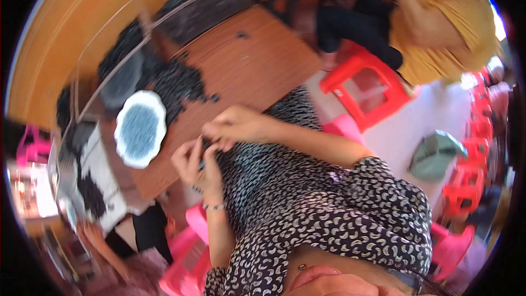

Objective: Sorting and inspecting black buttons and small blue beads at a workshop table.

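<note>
Small dark piece (206, 141), one, gripped between two bare hands; clock read from the piece as I see it.
Left hand (198, 163), at 7 o'clock, and right hand (235, 126), at 2: fingertips drawn narrow about the piece; exact contact blurred, so I cannot tell which bears more. Handling, my judgement: light fingertip pinch, one hand steadying while the other turns, wrists low over the patterned dress (263, 186). Table (257, 68): near edge runs close by the hands; bare wood at 1 o'clock offers the best room. Dark pile (178, 85) at 11 and scalloped dish (138, 161) at 9 bound the left; avoid a sideways swing there. Red stool (364, 64) at 2, well apart.
</note>
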`<state>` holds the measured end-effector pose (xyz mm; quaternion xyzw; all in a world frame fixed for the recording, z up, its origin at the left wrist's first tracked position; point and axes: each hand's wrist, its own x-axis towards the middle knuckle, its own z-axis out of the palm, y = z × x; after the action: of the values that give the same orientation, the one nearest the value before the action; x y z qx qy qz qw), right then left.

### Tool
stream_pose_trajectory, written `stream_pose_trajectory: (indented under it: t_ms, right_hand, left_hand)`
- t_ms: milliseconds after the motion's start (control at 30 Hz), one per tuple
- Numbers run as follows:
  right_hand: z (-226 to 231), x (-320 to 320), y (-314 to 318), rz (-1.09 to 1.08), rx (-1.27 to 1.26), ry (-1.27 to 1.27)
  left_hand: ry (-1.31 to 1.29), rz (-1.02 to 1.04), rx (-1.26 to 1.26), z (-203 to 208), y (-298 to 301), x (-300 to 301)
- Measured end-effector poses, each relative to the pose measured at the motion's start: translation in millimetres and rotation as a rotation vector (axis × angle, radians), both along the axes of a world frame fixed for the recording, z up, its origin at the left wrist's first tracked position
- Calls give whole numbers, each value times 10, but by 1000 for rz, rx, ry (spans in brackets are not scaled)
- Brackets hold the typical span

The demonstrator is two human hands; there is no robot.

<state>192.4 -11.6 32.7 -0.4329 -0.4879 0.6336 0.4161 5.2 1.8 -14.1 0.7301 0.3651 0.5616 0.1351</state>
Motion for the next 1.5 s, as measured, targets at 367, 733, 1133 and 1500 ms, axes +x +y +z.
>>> stream_pose_trajectory:
  t_ms: [367,733,1133,1500]
  right_hand:
    - [95,-89,48,-22,-38,-73]
    - [248,26,19,-1,24,-269]
    - [206,88,94,28,81,-427]
    - [964,266,600,-126,373,-457]
  left_hand:
    - [-39,-3,8,116,-25,-13]
    - [19,-6,81,124,-7,-22]
    - [35,-56,-13,151,-66,6]
    - [-68,4,-6,145,-27,13]
